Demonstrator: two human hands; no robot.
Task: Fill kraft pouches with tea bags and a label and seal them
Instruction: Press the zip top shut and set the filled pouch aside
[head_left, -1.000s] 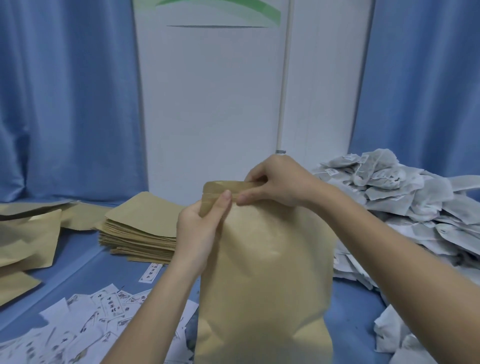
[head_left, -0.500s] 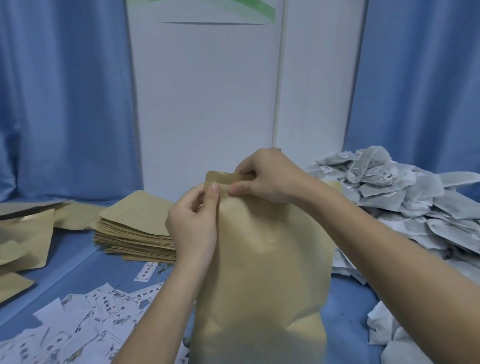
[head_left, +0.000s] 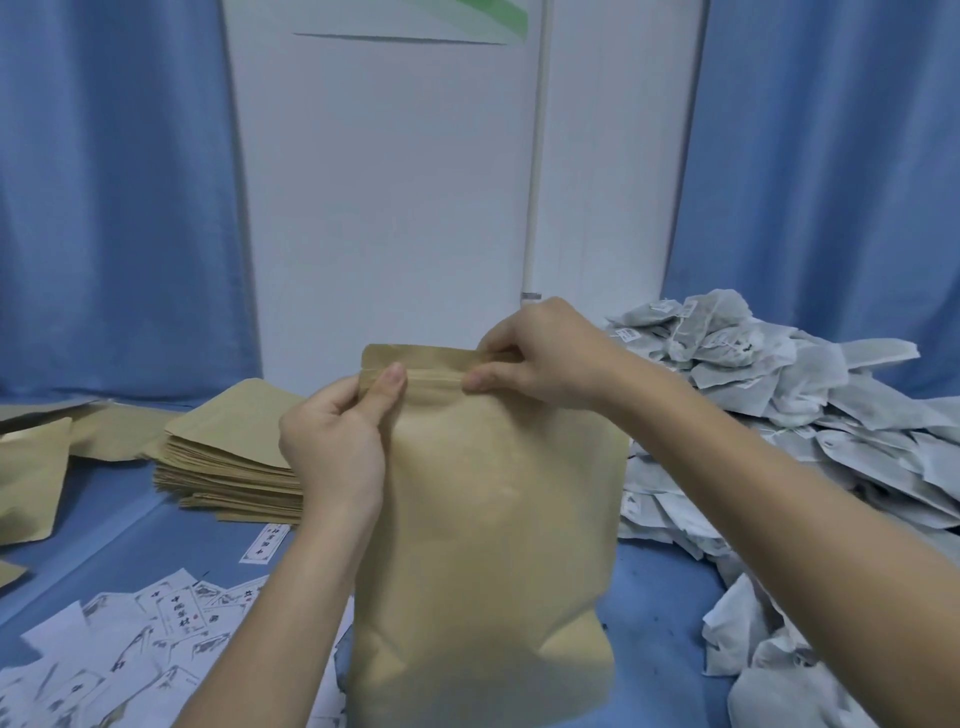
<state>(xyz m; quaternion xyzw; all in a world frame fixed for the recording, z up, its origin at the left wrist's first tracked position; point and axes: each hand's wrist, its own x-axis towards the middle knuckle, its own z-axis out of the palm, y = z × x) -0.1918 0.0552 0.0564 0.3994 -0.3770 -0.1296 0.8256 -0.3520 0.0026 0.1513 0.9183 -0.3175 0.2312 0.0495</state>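
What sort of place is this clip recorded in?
Likely a small hand-packing station for tea: a stack of flat kraft pouches, a heap of white tea bags and scattered printed white labels lie on a blue-covered table, with blue curtains behind.

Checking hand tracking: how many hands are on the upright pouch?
2. The left hand pinches the kraft pouch at the top left corner; the right hand pinches its top edge further right. Fingers behind the pouch are hidden.
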